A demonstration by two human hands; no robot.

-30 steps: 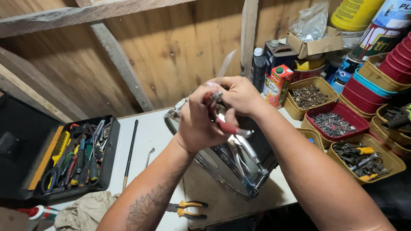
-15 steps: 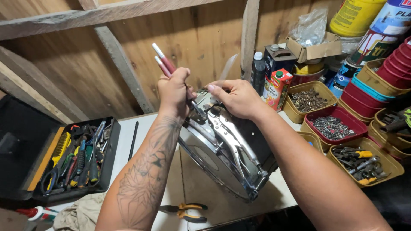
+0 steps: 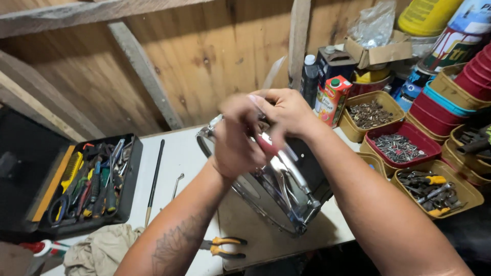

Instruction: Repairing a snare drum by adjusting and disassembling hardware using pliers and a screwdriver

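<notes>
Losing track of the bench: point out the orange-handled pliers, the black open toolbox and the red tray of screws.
orange-handled pliers [image 3: 224, 247], head view, on the handles.
black open toolbox [image 3: 134, 176], head view, right wall.
red tray of screws [image 3: 428, 148], head view, right rim.

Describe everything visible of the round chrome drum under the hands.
The drum is a shallow round shell with a shiny chrome hoop and metal tension rods and lugs along its side. It stands tilted on its edge on the white table, over a brown board. Both hands, left hand and right hand, meet blurred at its upper rim.
</notes>
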